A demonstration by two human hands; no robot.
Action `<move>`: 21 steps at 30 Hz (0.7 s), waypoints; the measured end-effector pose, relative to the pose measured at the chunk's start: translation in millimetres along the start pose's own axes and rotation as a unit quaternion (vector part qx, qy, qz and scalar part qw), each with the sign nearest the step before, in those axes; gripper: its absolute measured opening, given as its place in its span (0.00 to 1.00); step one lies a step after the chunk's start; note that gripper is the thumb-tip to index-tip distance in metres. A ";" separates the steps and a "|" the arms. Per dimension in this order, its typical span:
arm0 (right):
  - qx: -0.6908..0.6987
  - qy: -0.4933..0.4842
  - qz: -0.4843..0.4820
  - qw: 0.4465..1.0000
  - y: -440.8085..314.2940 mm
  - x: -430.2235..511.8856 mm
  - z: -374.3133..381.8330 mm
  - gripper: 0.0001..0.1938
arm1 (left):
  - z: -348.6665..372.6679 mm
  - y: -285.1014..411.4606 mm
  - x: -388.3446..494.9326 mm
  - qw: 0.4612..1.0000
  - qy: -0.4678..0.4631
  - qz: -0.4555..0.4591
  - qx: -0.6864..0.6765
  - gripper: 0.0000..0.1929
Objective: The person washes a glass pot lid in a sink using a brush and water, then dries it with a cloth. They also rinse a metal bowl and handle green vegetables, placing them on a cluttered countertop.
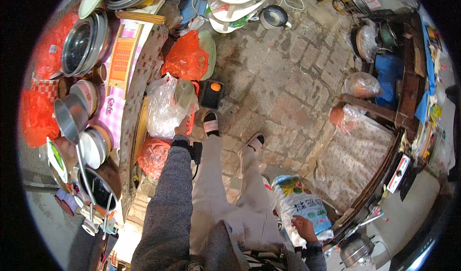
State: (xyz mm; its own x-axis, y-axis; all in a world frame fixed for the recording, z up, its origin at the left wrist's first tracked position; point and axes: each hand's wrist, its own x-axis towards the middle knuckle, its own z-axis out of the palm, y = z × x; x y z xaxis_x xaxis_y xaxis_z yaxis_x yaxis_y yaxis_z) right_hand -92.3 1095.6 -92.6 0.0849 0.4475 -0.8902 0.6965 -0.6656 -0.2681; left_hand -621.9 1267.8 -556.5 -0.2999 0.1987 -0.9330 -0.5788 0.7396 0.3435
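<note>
My left hand (pixel 183 125) reaches down to the lower right side of a clear plastic bag (pixel 162 109) that stands by a red basket (pixel 191 124); whether the fingers grip anything cannot be told. My right hand (pixel 303 227) lies against a printed plastic sack (pixel 306 202), its fingers near the white plastic edge. Ahead of my left foot, a black tray (pixel 211 97) on the floor holds an orange fruit (pixel 215 87). Beyond the clear bag is a red plastic bag (pixel 185 56), and another red bag (pixel 155 155) sits nearer to me.
On the left, a table with a checked cloth (pixel 112 109) bears steel basins (pixel 77 44) and a ladle (pixel 83 166). A tiered white rack (pixel 225 8) and a pot (pixel 273 17) stand ahead on stone paving. A cloth-covered surface (pixel 356 159) lies to the right.
</note>
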 end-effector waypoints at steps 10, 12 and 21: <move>0.104 0.009 0.051 0.993 -20.8 52.6 -42.7 0.18 | 49.0 56.0 -102.8 0.929 0.055 0.341 0.133 0.12; 0.113 0.005 0.057 0.992 -2.7 52.3 -47.8 0.18 | 57.8 77.8 -153.7 0.913 -0.016 0.380 0.148 0.13; 0.152 0.057 -0.003 0.987 84.8 40.5 -81.8 0.19 | 172.3 118.5 -408.5 0.849 -0.223 0.365 0.311 0.11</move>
State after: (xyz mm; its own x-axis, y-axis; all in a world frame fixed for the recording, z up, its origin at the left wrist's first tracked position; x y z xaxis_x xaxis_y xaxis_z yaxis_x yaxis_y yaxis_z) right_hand 28.5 1106.1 -121.4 0.1725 0.5046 -0.8459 0.4531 -0.8032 -0.3867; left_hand -437.4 1385.0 -153.0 -0.0090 0.8712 -0.4908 0.1913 0.4832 0.8543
